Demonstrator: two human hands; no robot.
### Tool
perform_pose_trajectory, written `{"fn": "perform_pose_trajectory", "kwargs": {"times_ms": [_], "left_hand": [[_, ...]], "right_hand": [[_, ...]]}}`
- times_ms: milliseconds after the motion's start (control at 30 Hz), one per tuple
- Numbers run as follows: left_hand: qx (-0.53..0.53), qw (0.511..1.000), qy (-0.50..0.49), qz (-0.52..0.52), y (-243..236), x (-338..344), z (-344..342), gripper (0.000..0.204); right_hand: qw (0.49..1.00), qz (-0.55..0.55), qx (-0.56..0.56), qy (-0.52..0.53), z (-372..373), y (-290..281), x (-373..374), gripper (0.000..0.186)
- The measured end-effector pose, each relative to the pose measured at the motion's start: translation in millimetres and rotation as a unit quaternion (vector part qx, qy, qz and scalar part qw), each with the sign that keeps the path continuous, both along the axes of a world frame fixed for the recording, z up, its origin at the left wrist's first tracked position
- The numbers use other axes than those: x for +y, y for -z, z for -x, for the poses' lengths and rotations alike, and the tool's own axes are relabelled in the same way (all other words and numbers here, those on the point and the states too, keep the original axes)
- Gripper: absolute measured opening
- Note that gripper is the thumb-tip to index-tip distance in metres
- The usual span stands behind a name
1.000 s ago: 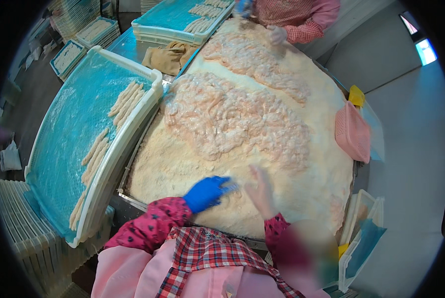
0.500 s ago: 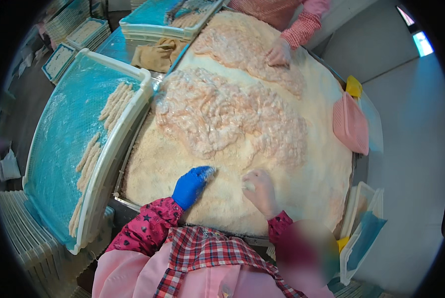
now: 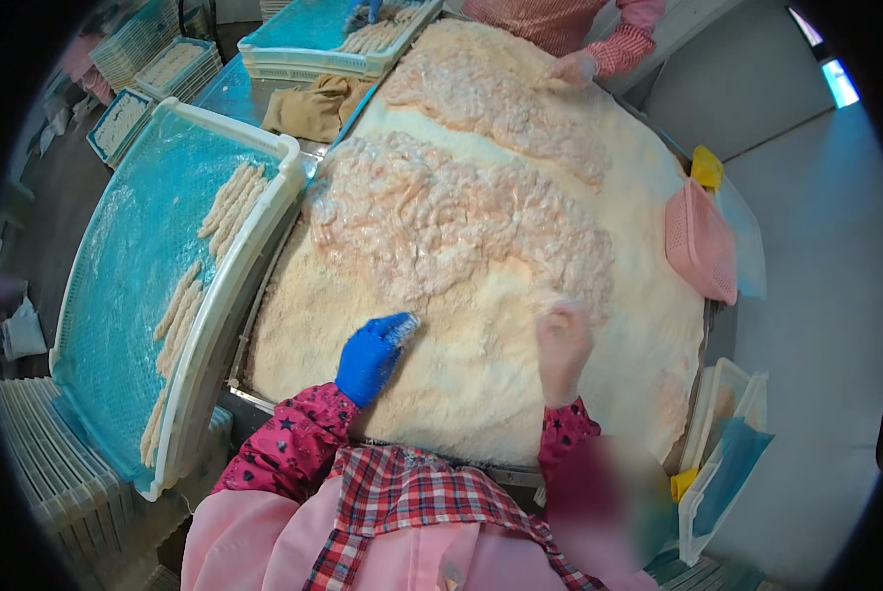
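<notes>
My left hand (image 3: 371, 355), in a blue glove dusted with white crumbs at the fingertips, rests low over the pale breading crumbs (image 3: 432, 394). Its fingers are curled together; what they hold, if anything, is hidden. To the right, my right hand (image 3: 564, 350), in a thin pale glove, is at the lower right edge of a heap of raw, crumb-coated meat strips (image 3: 441, 217). Motion smears its fingers, so their grip is unclear. Both hands are apart.
At the left, a white-rimmed tray (image 3: 289, 153) with blue mesh bears rows of breaded strips (image 3: 233, 207). A pink basket (image 3: 698, 241) sits on the right edge. Across the table are a co-worker's hand (image 3: 572, 69) and a second meat heap (image 3: 491, 108). A brown cloth (image 3: 315, 108) lies beyond the tray.
My right hand has moved right and farther up toward the meat heap. My left hand has shifted slightly up and left. The co-worker's hand has drawn back from the far heap.
</notes>
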State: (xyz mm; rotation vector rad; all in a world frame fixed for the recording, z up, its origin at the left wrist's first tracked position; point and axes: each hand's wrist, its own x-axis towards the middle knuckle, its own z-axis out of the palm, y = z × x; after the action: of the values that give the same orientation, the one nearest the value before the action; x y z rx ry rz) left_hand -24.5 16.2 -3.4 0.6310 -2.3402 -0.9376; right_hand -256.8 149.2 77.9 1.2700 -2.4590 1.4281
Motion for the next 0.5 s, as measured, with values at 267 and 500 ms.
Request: {"fn": "perform_pose_trajectory", "kwargs": {"times_ms": [267, 500], "left_hand": [[-0.019, 0.989, 0.14, 0.042, -31, 16, 16, 0.069], [-0.049, 0.985, 0.129, -0.107, -1, 22, 62, 0.048]], "right_hand": [[0.957, -0.246, 0.115, -0.107, -27, 27, 53, 0.055], [0.952, -0.045, -0.303, 0.018, -50, 58, 17, 0.04]]}}
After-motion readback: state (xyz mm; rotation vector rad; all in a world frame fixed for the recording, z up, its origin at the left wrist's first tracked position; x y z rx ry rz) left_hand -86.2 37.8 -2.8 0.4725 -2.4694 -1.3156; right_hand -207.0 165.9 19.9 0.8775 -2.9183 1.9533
